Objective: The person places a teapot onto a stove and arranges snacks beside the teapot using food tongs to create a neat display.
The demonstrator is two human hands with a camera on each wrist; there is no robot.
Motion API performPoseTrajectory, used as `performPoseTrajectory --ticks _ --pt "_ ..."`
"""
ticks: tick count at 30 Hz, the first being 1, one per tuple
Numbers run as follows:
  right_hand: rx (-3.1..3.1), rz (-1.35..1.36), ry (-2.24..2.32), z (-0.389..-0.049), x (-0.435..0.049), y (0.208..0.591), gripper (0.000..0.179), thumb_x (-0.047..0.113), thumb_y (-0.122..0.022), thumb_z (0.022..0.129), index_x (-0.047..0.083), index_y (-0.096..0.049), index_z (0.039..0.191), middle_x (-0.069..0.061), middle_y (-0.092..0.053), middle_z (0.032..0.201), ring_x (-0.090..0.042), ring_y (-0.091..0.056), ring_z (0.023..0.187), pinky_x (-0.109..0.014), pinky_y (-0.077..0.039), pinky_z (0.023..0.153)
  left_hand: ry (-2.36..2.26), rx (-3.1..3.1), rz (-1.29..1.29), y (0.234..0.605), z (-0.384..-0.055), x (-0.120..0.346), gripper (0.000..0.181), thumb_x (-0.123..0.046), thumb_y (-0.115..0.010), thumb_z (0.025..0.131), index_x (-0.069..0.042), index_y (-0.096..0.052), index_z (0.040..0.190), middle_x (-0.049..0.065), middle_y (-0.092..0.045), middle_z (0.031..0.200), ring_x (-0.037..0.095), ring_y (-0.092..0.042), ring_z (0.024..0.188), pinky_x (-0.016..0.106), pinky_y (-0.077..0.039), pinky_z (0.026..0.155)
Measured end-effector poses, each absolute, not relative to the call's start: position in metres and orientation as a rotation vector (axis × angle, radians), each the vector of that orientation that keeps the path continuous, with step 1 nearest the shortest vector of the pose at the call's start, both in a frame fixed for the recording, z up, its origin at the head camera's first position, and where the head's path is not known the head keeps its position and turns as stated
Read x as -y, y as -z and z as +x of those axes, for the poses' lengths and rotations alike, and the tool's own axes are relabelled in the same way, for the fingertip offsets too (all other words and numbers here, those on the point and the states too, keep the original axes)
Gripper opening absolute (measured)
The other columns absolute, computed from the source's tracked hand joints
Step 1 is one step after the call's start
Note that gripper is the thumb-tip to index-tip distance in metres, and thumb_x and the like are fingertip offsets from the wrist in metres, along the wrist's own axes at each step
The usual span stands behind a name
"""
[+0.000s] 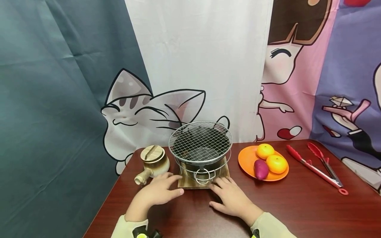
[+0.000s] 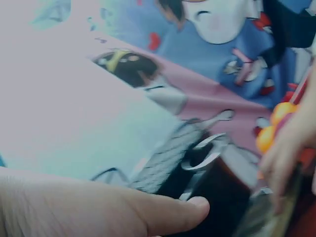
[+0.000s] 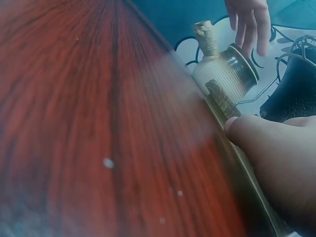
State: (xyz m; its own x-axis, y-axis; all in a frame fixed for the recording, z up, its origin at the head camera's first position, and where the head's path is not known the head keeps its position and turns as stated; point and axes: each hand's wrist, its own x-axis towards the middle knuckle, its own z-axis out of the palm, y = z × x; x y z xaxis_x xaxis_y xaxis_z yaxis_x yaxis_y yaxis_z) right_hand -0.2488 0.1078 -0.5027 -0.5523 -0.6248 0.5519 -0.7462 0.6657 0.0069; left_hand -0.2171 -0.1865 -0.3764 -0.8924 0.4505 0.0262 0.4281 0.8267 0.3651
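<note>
In the head view a small black grill (image 1: 205,167) with a round wire mesh (image 1: 200,142) stands on a square wooden board (image 1: 186,183). My left hand (image 1: 160,190) hovers by the board's left front corner, fingers loosely spread, close to a small lidded pot (image 1: 159,165). On the other side, my right hand (image 1: 230,198) reaches to the board's right front corner with relaxed fingers, the fingertips right at its edge. Neither hand grips anything. A wire ring handle (image 1: 202,177) hangs at the grill's front, between the hands. The left thumb (image 2: 168,215) overlaps the grill in the left wrist view.
To the right, an orange plate (image 1: 245,162) bears two oranges (image 1: 276,164) and a purple eggplant-like piece (image 1: 261,169). Red-tipped tongs (image 1: 317,170) lie farther right on the brown table (image 1: 193,215). A printed cartoon curtain (image 1: 202,66) hangs behind the table.
</note>
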Motion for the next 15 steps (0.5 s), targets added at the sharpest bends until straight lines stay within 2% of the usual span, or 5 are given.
performPoseTrajectory --ticks 3,6,10,15 --pt "2.350 1.055 -0.307 -0.249 -0.109 0.504 0.059 0.052 -0.075 0.080 0.016 -0.068 0.125 -0.004 -0.060 0.119 -0.027 -0.056 0.107 -0.053 -0.044 0.096 -0.600 -3.013 0.633 0.369 -0.219 0.197 0.051 -0.043 -0.066 0.092 -0.013 -0.063 0.134 0.019 -0.057 0.135 0.042 -0.048 0.130 0.066 -0.028 0.109" --pt "2.329 1.055 -0.295 -0.250 -0.109 0.506 0.057 0.052 -0.075 0.079 0.017 -0.068 0.124 -0.003 -0.060 0.117 -0.026 -0.056 0.105 -0.051 -0.044 0.095 -0.639 -3.054 0.550 0.365 -0.222 0.208 0.052 -0.042 -0.065 0.093 -0.014 -0.061 0.137 0.018 -0.057 0.136 0.041 -0.048 0.131 0.065 -0.032 0.107" --pt "2.310 1.060 -0.280 -0.250 -0.109 0.507 0.058 0.051 -0.075 0.078 0.017 -0.068 0.124 -0.004 -0.059 0.117 -0.025 -0.056 0.104 -0.051 -0.044 0.094 -0.738 -3.142 0.402 0.365 -0.230 0.221 0.056 -0.041 -0.065 0.095 -0.013 -0.056 0.142 0.020 -0.054 0.138 0.045 -0.047 0.130 0.064 -0.037 0.102" --pt "2.319 1.061 -0.284 -0.249 -0.109 0.507 0.059 0.051 -0.076 0.078 0.017 -0.068 0.125 -0.004 -0.059 0.117 -0.026 -0.056 0.103 -0.050 -0.044 0.093 -0.925 -3.268 0.158 0.369 -0.245 0.235 0.057 -0.034 -0.065 0.095 -0.008 -0.051 0.144 0.024 -0.054 0.133 0.046 -0.047 0.126 0.063 -0.039 0.099"
